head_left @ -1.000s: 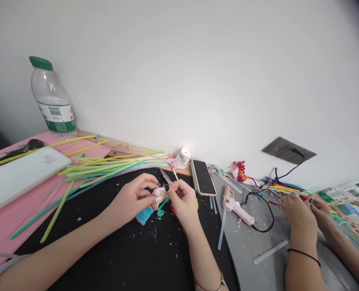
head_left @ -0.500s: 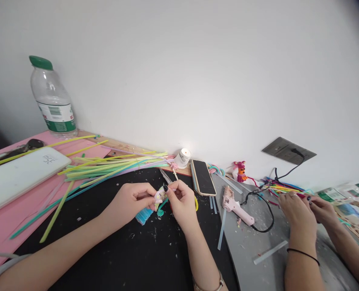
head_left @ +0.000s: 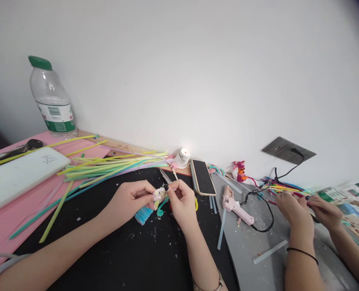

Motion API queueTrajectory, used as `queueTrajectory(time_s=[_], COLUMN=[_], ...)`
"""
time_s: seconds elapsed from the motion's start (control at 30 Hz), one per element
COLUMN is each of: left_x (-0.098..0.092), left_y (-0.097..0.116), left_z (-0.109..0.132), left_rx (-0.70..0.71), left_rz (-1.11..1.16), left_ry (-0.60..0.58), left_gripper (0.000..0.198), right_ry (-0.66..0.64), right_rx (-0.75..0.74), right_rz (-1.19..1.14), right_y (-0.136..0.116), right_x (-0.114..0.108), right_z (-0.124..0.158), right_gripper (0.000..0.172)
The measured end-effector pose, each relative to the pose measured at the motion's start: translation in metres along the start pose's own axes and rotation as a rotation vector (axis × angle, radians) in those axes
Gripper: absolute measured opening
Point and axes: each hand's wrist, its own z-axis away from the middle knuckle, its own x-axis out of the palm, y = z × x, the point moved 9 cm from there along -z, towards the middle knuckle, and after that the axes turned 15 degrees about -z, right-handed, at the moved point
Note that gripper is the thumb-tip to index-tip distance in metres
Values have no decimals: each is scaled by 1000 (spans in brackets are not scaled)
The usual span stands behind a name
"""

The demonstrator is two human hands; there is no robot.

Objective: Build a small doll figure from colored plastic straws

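Observation:
My left hand [head_left: 133,201] is closed in a pinch on a small pale craft piece [head_left: 158,195], whitish-pink with some yellow, which looks like pipe cleaner work. From the other side my right hand [head_left: 183,204] pinches the same piece between thumb and fingers. Its fine details are covered by the fingertips. Just below are a fuzzy bright blue piece [head_left: 143,216] and a curled teal pipe cleaner [head_left: 160,211]; whether they are joined to the held piece I cannot tell. Behind the right fingers, a metal blade [head_left: 165,176] and a yellow loop [head_left: 196,203] show on the black mat [head_left: 131,258].
Pipe cleaners [head_left: 115,166] lie spread behind my hands. Nearby are a paper cup [head_left: 182,159], a phone [head_left: 203,178] and a corded pink glue gun [head_left: 238,210]. At left stand a power bank [head_left: 24,173] and a bottle [head_left: 53,101]. A co-worker's hands [head_left: 297,208] work at right.
The held piece has turned slightly between my fingertips, and my right thumb has shifted a little. The co-worker's hands have moved slightly left.

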Motion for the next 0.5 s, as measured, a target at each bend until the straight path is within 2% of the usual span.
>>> queueTrajectory(time_s=[0.2, 0.33, 0.5], left_x=[-11, -10, -3], left_y=[-8, -12, -22], left_z=[-3, -5, -7], left_rx=[-84, -117, -178], left_rz=[56, 120, 194], left_ry=[117, 109, 39], left_gripper=[12, 20, 25], right_ry=[-60, -95, -101], right_rx=[-66, -76, -79], right_rz=[88, 131, 169], right_y=[-6, -7, -8], right_x=[6, 9, 10], right_z=[2, 4, 3], right_gripper=[13, 14, 15])
